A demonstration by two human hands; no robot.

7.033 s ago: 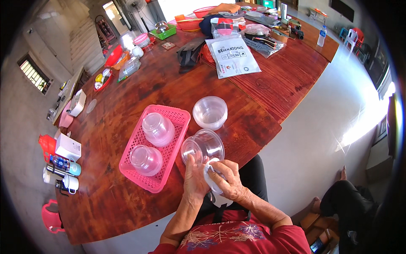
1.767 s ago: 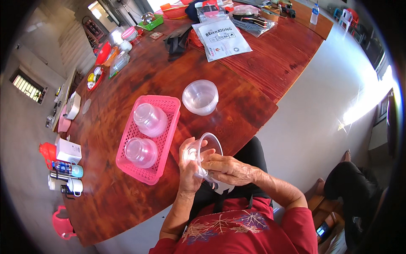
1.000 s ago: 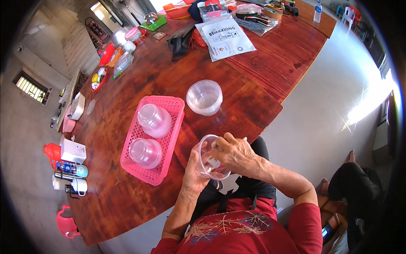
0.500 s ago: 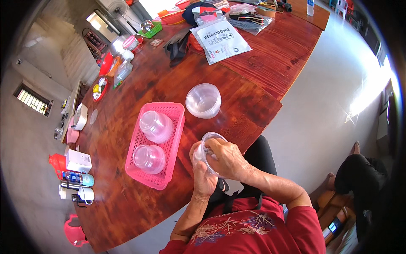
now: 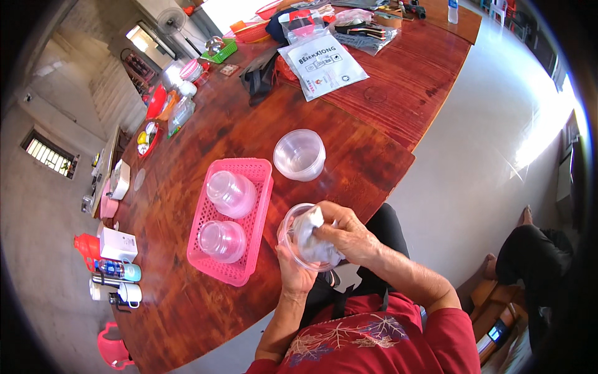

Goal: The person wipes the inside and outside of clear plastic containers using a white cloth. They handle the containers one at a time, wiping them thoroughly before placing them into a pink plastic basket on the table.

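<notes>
My left hand (image 5: 294, 269) holds a clear round plastic bowl (image 5: 288, 232) from below and the side, near the table's front edge. In my right hand (image 5: 352, 235) is a crumpled white cloth (image 5: 308, 235), pinched between the fingers over the bowl's mouth. Just beyond, another clear plastic tub (image 5: 299, 154) stands open side up on the table. To the left lies a pink perforated basket (image 5: 244, 269). Two stacks of upside-down clear tubs are in it, a far stack (image 5: 231, 194) and a near stack (image 5: 222, 241).
On the wooden table (image 5: 168, 299), a white printed plastic bag (image 5: 327, 65) lies at the back. Bottles and a white mug (image 5: 129, 293) line the left edge, beside a white box (image 5: 118, 244). A pink stool (image 5: 113, 346) is at lower left. Another person's legs (image 5: 529, 258) show at right.
My right hand has lifted from inside the bowl, bringing the white cloth into plain sight. The bowl has tipped and turned its mouth more toward me; my left hand still holds it.
</notes>
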